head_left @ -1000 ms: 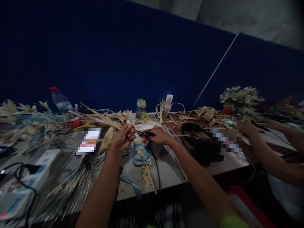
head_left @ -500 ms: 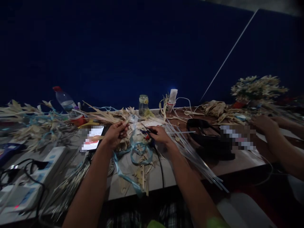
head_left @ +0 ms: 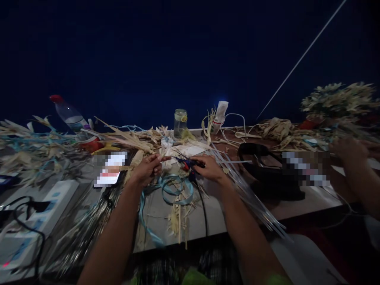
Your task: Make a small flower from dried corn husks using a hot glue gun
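Note:
My left hand (head_left: 147,169) is closed, fingertips pinched and pointing right. Whatever sits between them is too small and dim to make out. My right hand (head_left: 209,167) grips dark-handled scissors (head_left: 198,163), whose thin blades point left towards my left fingertips. Just beneath lies a blue and red tool (head_left: 187,165), possibly a glue gun, partly covered by the scissors and hand. A black cord (head_left: 204,209) runs from it to the table's front edge. Below the hands a light-blue ribbon (head_left: 177,190) lies in loops, with dried husk scraps (head_left: 175,221) around it.
A phone (head_left: 111,170), a power strip (head_left: 49,215) and a bundle of wires (head_left: 89,229) lie to the left. Behind stand a red-capped bottle (head_left: 69,114) and a jar (head_left: 180,123). Clear rods (head_left: 246,194) and a black headband-like object (head_left: 273,178) lie right, near another person's hand (head_left: 346,152).
The view has shifted, so the bottle and phone appear further left and the flowers further right. The scissors' handles are closer to my left fingertips. Both hands stay near the same spot.

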The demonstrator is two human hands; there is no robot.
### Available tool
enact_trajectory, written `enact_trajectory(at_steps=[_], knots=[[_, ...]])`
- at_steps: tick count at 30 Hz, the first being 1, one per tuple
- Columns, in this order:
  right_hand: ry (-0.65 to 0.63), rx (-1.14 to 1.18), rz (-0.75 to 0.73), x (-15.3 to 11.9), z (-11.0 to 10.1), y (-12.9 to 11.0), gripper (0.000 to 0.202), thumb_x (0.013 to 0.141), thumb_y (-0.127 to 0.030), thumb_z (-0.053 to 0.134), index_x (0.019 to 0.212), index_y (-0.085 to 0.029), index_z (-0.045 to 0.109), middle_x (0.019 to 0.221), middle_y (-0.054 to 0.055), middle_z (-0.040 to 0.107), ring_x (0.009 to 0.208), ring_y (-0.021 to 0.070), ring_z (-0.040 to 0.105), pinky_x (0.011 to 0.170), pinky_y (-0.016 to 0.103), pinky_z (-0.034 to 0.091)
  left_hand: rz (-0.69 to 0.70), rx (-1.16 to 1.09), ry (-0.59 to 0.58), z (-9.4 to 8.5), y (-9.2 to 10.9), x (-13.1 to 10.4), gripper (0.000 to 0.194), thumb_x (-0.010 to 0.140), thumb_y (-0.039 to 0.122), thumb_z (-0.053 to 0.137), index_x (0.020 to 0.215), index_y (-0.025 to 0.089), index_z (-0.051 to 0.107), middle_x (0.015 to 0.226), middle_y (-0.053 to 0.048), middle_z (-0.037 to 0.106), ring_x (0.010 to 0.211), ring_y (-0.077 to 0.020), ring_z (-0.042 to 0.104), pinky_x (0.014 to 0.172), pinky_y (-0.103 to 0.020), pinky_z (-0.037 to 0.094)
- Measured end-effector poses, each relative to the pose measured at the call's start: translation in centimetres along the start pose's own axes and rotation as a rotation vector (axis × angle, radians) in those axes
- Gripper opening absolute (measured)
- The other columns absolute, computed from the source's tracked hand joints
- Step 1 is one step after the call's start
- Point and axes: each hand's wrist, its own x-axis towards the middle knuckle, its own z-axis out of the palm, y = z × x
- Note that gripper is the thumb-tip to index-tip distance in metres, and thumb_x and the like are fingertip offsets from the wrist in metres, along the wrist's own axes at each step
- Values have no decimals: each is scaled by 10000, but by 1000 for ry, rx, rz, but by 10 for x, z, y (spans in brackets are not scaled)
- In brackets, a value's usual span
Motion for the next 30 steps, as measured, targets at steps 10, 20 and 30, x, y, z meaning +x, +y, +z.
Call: enact_trajectory(at_steps=[10, 20, 30], knots=[[-143, 368, 52, -3, -3, 0, 353, 667, -297, 597, 984, -145, 628, 916, 69, 647, 771, 163, 580, 704, 291, 445, -23, 191, 78, 10, 2, -5, 189, 652, 278, 664, 644, 134, 541, 510, 23, 512, 358, -20, 334, 345, -156, 225], [-283, 522, 221, -8, -21, 2, 327, 670, -325, 609, 945, -152, 649, 897, 66, 638, 730, 137, 566, 612, 238, 454, -53, 232, 119, 8, 1, -5, 184, 647, 277, 665, 629, 126, 561, 525, 0, 534, 346, -22, 340, 329, -153, 209], [-363, 537, 247, -10, -27, 9, 297, 682, -316, 620, 929, -159, 665, 859, 53, 638, 640, 93, 530, 559, 207, 436, -107, 314, 91, 8, -2, -4, 175, 647, 294, 660, 630, 138, 582, 517, -4, 529, 353, -34, 355, 337, -159, 209]])
